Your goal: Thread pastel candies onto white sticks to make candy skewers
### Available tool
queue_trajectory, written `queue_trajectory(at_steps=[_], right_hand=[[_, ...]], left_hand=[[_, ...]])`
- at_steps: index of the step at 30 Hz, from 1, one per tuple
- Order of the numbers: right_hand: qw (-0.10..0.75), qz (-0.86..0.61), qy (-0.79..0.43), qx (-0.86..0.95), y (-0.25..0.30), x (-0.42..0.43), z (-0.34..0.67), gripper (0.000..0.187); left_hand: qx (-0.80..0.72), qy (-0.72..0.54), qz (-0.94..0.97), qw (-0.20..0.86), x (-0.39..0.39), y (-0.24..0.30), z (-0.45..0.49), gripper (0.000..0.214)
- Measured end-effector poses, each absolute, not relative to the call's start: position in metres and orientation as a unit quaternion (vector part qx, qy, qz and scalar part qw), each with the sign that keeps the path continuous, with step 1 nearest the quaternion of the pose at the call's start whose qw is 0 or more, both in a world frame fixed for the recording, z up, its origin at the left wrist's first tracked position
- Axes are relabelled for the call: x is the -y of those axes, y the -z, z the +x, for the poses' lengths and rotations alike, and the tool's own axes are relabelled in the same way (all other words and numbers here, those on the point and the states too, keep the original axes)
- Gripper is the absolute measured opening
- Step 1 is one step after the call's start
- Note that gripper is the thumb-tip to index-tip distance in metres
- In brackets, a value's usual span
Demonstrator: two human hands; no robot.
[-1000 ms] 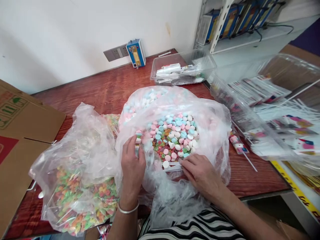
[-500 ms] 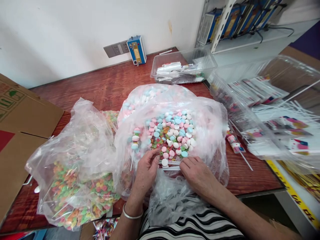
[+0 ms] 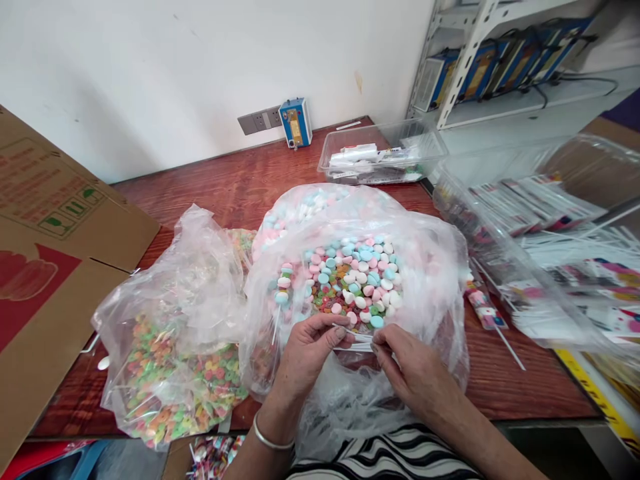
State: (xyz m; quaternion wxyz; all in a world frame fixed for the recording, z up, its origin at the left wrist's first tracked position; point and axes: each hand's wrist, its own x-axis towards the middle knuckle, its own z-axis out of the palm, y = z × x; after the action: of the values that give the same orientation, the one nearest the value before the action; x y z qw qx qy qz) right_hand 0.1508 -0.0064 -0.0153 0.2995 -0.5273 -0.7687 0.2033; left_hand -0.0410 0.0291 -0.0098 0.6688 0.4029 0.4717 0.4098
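Note:
My left hand (image 3: 314,350) is closed, thumb and fingers pinched at the left end of a thin white lollipop stick (image 3: 357,333). Facing it, my right hand (image 3: 413,363) pinches the stick's other end. Several more white sticks lie just below, between the hands. Behind my fingers, an opened clear bag (image 3: 430,267) holds pink, blue and white round candies (image 3: 367,270) with small ring candies (image 3: 325,293) among them. On the bag's left side lies a candy skewer (image 3: 283,283), stacked candies on a white stick.
To the left are a bag of colourful ring candies (image 3: 185,387) and a cardboard box (image 3: 65,220). Clear plastic bins (image 3: 520,267) with sticks and printed cards stand at right, near a wrapped lollipop (image 3: 484,307). Another clear tray (image 3: 385,177) sits at the back.
My hands have lifted from the loose sticks and now hold one stick between them. The white candy beside my left fingers is no longer visible. The view has shifted slightly.

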Motion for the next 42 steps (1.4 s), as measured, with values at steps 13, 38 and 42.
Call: queue_trajectory(at_steps=[13, 38, 42], right_hand=[[0.411, -0.580, -0.218, 0.669, 0.005, 0.013, 0.153, 0.012], [0.301, -0.599, -0.269, 0.692, 0.037, 0.004, 0.175, 0.025], [0.314, -0.598, -0.273, 0.685, 0.036, 0.003, 0.175, 0.024]], left_hand=[[-0.440, -0.512, 0.599, 0.430, -0.027, -0.007, -0.046, 0.015], [-0.577, -0.258, 0.665, 0.397, -0.039, 0.021, -0.046, 0.026], [-0.559, -0.266, 0.606, 0.499, -0.048, 0.023, -0.029, 0.017]])
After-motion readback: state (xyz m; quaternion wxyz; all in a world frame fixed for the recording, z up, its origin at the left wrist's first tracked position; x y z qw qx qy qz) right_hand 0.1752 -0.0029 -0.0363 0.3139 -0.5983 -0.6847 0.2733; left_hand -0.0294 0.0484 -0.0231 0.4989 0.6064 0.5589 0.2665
